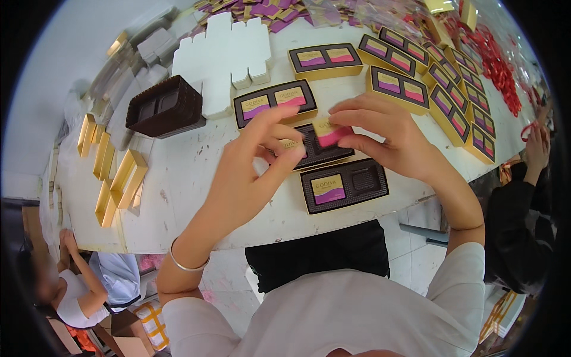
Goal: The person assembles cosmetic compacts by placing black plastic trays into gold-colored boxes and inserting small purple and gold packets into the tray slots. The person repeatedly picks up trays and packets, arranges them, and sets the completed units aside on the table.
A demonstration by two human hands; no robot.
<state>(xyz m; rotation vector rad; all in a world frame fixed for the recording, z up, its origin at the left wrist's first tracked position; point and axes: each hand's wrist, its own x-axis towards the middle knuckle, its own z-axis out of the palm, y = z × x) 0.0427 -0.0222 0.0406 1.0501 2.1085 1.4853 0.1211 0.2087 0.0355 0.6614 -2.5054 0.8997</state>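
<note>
My right hand (392,134) pinches a gold-and-pink packet (329,133) between thumb and fingers, over the right part of a gift box (333,153) with a dark brown ridged tray. At that box's left part, my left hand (238,169) has its thumb and fingers closed on a gold packet (290,144), mostly hidden behind them. Nearer me lies another box (376,193); a gold-and-purple packet (328,190) fills its left compartment, while the right compartment holds nothing. Just beyond my left fingers stands a box (241,119) with one purple and one pink packet.
Several filled gold boxes (397,89) spread over the far right of the white table (178,196). Stacked brown trays (163,110), white cartons (223,56) and gold sleeves (128,178) lie left. Loose packets (256,12) and red ribbon (499,71) lie behind. People sit at both sides.
</note>
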